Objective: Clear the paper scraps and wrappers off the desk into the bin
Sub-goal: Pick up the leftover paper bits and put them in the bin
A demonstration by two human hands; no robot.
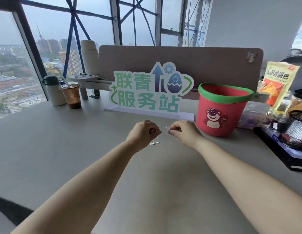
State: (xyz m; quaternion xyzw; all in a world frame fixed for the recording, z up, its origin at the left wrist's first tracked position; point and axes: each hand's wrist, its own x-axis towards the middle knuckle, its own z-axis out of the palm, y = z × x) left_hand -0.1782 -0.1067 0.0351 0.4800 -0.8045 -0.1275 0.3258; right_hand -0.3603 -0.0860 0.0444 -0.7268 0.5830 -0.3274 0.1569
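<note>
**Scraps pinched over a grey desk**

Grey desk (62, 149) runs up to tall windows with a hazy city below. Both hands meet above its middle. The left hand (143, 134) and right hand (184, 132) each pinch one end of a small clear wrapper (164, 131); it is crumpled and shiny, and its exact shape is hard to make out. More tiny scraps (155, 143) lie on the desk just beneath the left hand, partly hidden by the wrist.

Just right of the right hand stands the bin (219, 112), red with a green rim, open-topped; what is inside cannot be seen. Behind the hands a sign (146, 92) stands before a brown divider (197, 63).

At the right edge a snack bag (280, 83) and cluttered tray (285, 146) are cut off. A cup (71, 95) and flask (53, 90) sit far left. Open desk lies all around the forearms.
</note>
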